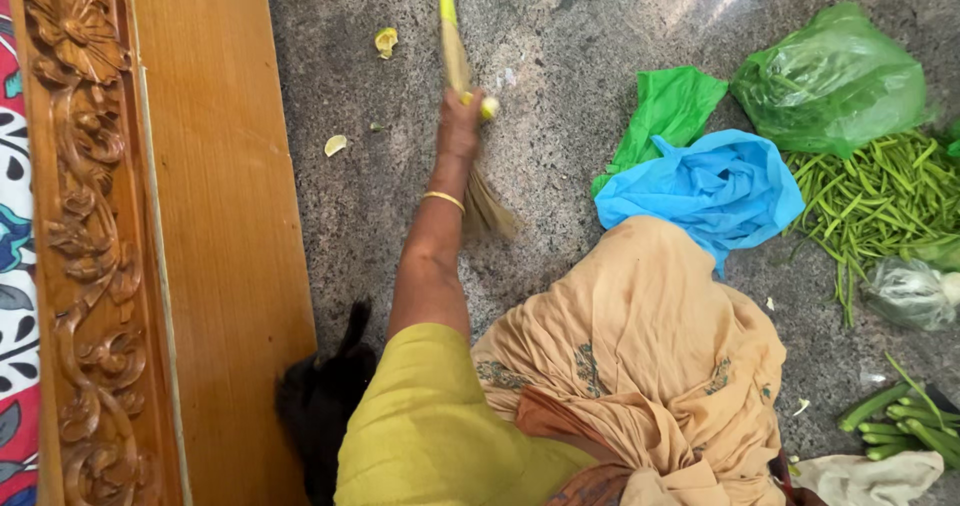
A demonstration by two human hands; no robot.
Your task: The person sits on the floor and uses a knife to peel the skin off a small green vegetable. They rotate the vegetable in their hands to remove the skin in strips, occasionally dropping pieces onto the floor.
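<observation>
Now: left hand (pixel 460 116) stretched out ahead, fingers (pixel 472 101) wrapped tight round broom (pixel 455 61). Handle runs on beyond fingers, bristles fan back beneath wrist. Right hand out of shot. Peel scraps (pixel 336 145) lie left of fingers, another beyond them. Risk: stroke swung wide to right of fingers clips blue bag (pixel 700 186) or loose green beans (pixel 880 196) — beans scatter, grit gets in. Wooden bed frame (pixel 220 216) far left of fingers — scraps could slip beneath.
</observation>
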